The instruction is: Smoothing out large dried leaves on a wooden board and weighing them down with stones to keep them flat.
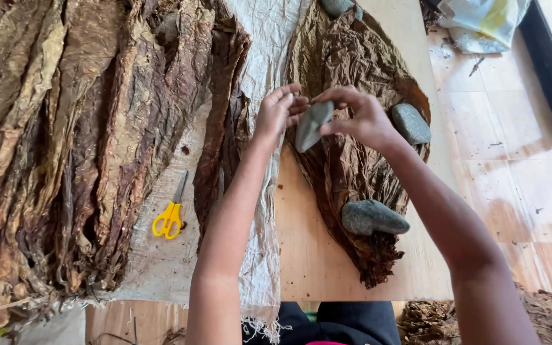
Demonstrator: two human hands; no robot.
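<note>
A flat grey stone [313, 125] is held at centre frame above the flattened brown dried leaves [352, 128]. The right hand [365, 118] pinches its upper edge, grip closed on it; the left hand [277, 114] touches its side, fingers loosely curled. Two more grey stones [373, 217] already weigh down the leaves on the wooden bench [308, 255]. This looks like the weighting step; setting this stone calls for a bare patch of leaf. Yellow-handled scissors [168, 219] lie at lower left.

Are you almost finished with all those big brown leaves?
Some are done: a flat stack lies on the board, held down by stones. The right hand holds another stone, with the left hand touching it. A big pile of crumpled leaves remains.
</note>
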